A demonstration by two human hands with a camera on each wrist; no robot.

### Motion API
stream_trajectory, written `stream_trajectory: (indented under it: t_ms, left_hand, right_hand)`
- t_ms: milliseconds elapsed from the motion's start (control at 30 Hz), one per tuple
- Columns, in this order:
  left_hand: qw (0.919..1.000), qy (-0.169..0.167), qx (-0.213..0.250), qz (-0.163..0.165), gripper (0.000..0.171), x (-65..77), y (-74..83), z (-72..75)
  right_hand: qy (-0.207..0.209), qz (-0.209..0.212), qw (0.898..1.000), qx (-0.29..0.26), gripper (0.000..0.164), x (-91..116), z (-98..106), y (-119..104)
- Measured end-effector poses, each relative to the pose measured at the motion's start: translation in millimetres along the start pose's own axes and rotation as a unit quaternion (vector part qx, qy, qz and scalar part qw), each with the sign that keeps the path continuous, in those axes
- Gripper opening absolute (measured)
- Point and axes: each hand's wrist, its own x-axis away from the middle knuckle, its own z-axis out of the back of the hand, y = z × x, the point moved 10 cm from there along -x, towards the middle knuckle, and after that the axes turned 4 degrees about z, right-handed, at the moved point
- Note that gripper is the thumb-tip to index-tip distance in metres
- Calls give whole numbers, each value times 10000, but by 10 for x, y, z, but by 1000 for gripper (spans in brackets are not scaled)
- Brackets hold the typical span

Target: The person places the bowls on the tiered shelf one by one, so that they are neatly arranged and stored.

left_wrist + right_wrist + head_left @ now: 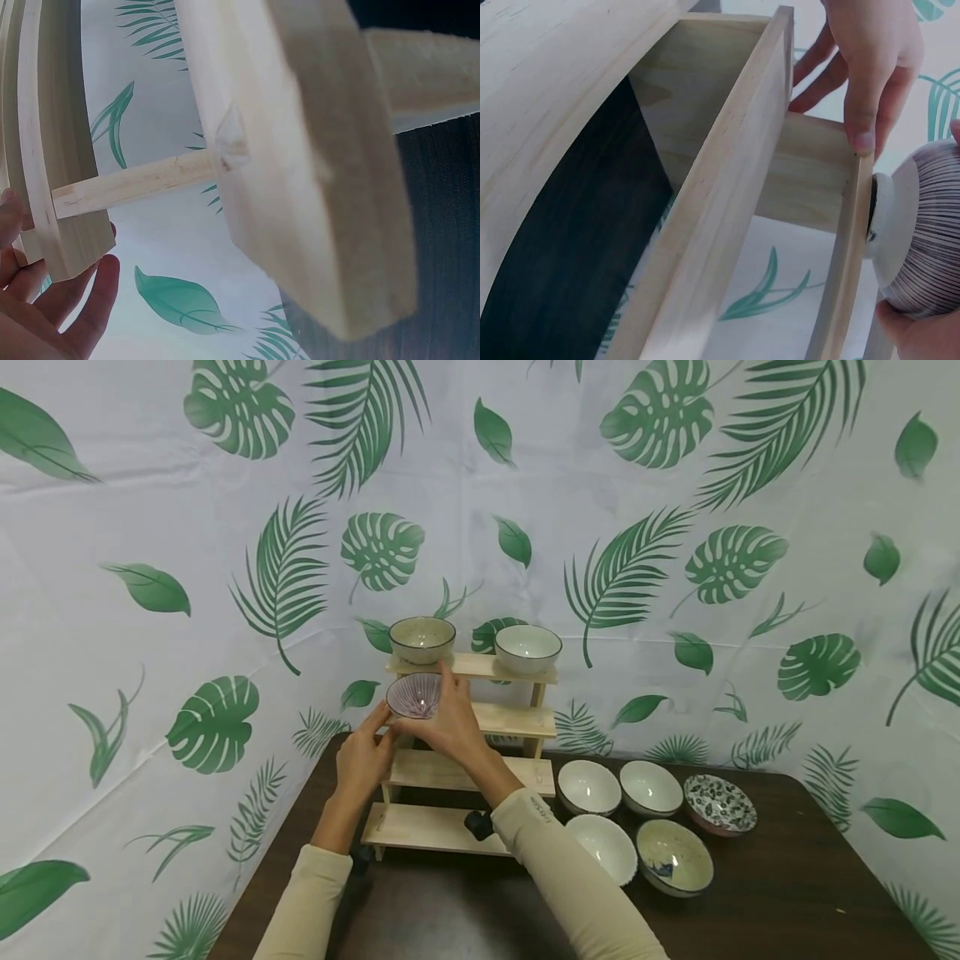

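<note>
My right hand (455, 720) holds a bowl with fine purple stripes (415, 696) over the left end of the upper middle shelf of a stepped wooden stand (517, 721). The bowl (936, 240) has its pale foot right at the shelf's edge in the right wrist view, where only fingertips of the right hand (922, 337) show. With thumb in front and fingers behind, my left hand (362, 762) grips the left end of that shelf. Fingers of the left hand (64, 319) also show around the board in the left wrist view.
A speckled beige bowl (422, 641) and a pale bowl (528, 649) stand on the top shelf. On the dark table (810, 877), right of the stand, sit several white bowls (588, 787), a beige bowl with a blue mark (675, 857) and a dark floral bowl (720, 804).
</note>
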Motion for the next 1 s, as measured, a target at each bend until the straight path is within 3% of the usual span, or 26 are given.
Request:
stream_trajectory:
  t_ms: [433,767,1000]
  left_hand:
    - [10000,34,-84,-13,50,-2,0,-3]
    - [9998,102,-112,-106,30,-13,5,11]
    - [9997,105,-142,-165,38,-8,22,24]
  right_hand:
    - [200,86,9996,-188,126,15,-8,8]
    - [107,71,9997,-211,127,22,-47,-19]
    - [22,249,9997,20,129,78,-25,68]
